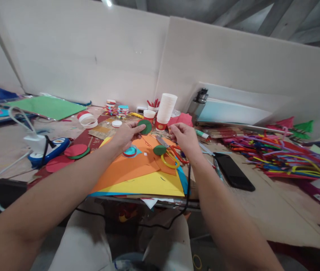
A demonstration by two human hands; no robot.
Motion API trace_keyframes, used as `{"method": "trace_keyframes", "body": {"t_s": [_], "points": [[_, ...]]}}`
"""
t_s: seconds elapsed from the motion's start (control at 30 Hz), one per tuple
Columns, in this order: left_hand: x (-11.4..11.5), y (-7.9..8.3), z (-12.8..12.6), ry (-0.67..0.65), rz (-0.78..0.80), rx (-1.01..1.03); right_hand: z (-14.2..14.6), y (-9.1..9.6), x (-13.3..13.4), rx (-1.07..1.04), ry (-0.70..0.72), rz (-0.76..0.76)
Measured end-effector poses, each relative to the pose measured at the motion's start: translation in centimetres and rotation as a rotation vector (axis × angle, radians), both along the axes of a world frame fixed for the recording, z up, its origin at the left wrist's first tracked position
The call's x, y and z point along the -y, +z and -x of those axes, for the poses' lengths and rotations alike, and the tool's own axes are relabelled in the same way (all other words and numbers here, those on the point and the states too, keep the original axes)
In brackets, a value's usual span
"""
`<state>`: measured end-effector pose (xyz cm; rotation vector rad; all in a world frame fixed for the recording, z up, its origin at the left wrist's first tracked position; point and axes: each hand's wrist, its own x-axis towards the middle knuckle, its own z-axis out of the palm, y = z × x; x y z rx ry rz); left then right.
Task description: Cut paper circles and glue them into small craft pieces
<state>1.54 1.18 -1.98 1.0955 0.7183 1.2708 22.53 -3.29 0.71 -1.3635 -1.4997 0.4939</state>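
My left hand (pixel 126 134) pinches a dark green paper disc (pixel 145 127) by its edge and holds it up above the stack of coloured paper sheets (pixel 137 173). My right hand (pixel 185 137) is closed in a pinch just to the right; what it holds is too small to name. Below it on the orange sheet lie a second green disc (pixel 160 150) and scissors (pixel 171 153) with orange and yellow handles. A small red and blue ring (pixel 130 151) rests under my left hand.
A stack of white paper cups (pixel 166 109) and tape rolls (pixel 88 119) stand behind. A black phone (pixel 233 171) lies to the right, pipe cleaners (pixel 278 154) further right. Red discs (pixel 69 156) and a blue device (pixel 49 149) lie left. A black cable (pixel 188 188) hangs over the desk's front edge.
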Motion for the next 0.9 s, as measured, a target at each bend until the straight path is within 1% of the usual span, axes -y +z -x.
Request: {"method": "trace_keyframes", "body": {"t_s": [0.03,0.1,0.17,0.2,0.27,0.33,0.37,0.43,0.47,0.53,0.6,0.63,0.7,0.73,0.8,0.9], "points": [[0.0,0.1,0.0,0.008,0.013,0.007,-0.4,-0.1,0.6,0.188,-0.057,0.027],[0.1,0.3,0.1,0.016,0.027,0.02,-0.9,-0.2,2.0,0.571,-0.118,0.122],[0.1,0.4,0.1,0.017,0.029,0.029,-0.8,-0.3,3.6,0.872,-0.131,0.227],[0.1,0.4,0.2,0.019,0.027,0.034,-0.5,-0.3,4.3,0.98,-0.123,0.283],[0.0,0.3,0.2,0.026,0.025,0.039,0.2,-0.3,5.3,1.11,-0.085,0.372],[-0.1,0.2,0.3,0.03,0.022,0.038,0.8,-0.4,5.8,1.167,-0.061,0.394],[-0.2,0.2,0.3,0.027,0.02,0.034,1.0,-0.5,5.7,1.194,-0.069,0.367],[-0.3,0.0,0.3,0.016,0.014,0.022,1.1,-1.1,5.2,1.245,-0.097,0.251],[-0.3,-0.1,0.3,0.009,0.01,0.015,1.1,-1.4,4.7,1.254,-0.096,0.187],[-0.3,-0.2,0.3,0.006,0.005,0.001,1.0,-2.0,3.7,1.251,0.003,0.105],[-0.3,-0.2,0.2,0.011,-0.002,-0.024,1.0,-2.4,2.8,1.256,0.104,0.089],[-0.2,-0.3,0.2,0.013,-0.007,-0.042,1.0,-2.5,2.4,1.258,0.129,0.089],[-0.2,-0.3,0.2,0.013,-0.017,-0.087,1.0,-2.4,1.8,1.223,0.145,0.084],[-0.2,-0.4,0.2,0.015,-0.019,-0.108,1.0,-2.3,1.6,1.166,0.14,0.078],[-0.3,-0.5,0.3,0.029,-0.014,-0.134,0.7,-2.1,1.2,0.941,0.124,0.08],[-0.3,-0.6,0.3,0.038,0.0,-0.164,0.4,-2.2,0.8,0.435,0.129,0.147]]}}
